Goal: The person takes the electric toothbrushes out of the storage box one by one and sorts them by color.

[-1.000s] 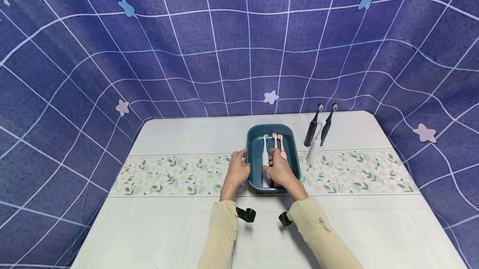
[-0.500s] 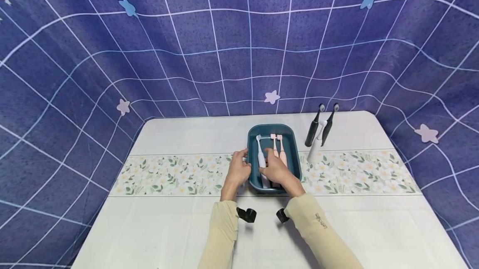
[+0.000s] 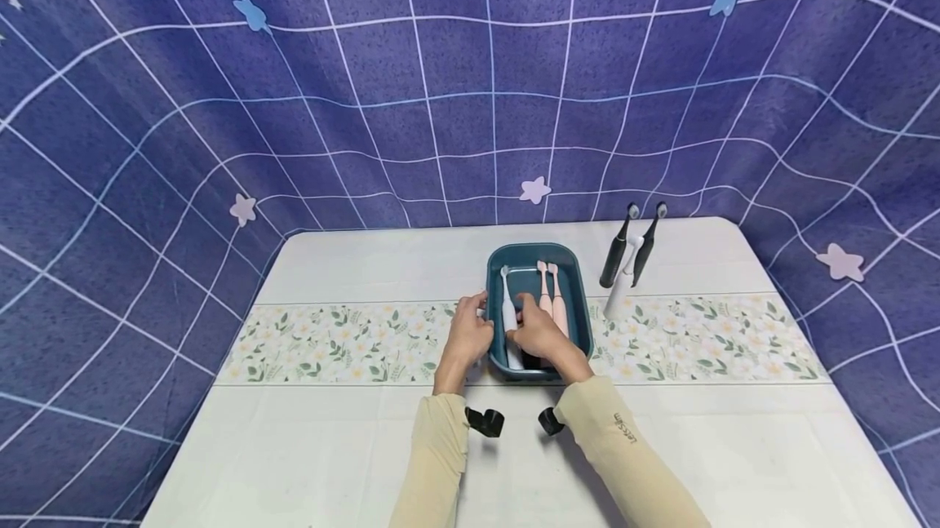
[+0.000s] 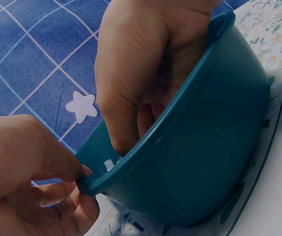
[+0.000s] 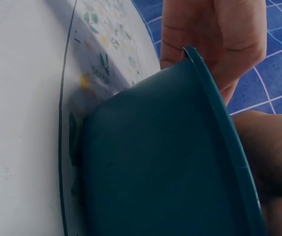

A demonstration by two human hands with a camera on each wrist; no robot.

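A teal plastic basin (image 3: 495, 352) stands on the table, holding a white electric toothbrush (image 3: 508, 312) and two pink toothbrushes (image 3: 560, 312). My left hand (image 3: 468, 336) pinches its left rim, thumb inside and fingers outside in the left wrist view. My right hand (image 3: 539, 332) reaches down into the basin. Its thumb overlaps the white toothbrush's handle and its curled fingers lie between that and the pink ones; I cannot tell whether it grips the handle. Something black (image 3: 532, 361) shows under this hand. The basin wall hides the right fingertips in both wrist views.
Right of the basin, two black toothbrushes (image 3: 615, 257) and a white one (image 3: 621, 287) stand upright on the table. A floral strip (image 3: 330, 344) crosses the white tabletop (image 3: 308, 446). Behind hangs a blue curtain (image 3: 455, 128) with grid lines and stars.
The right hand has shifted slightly left inside the basin. The white toothbrush has moved left towards the basin's left wall, away from the pink ones. The left hand stays at the rim.
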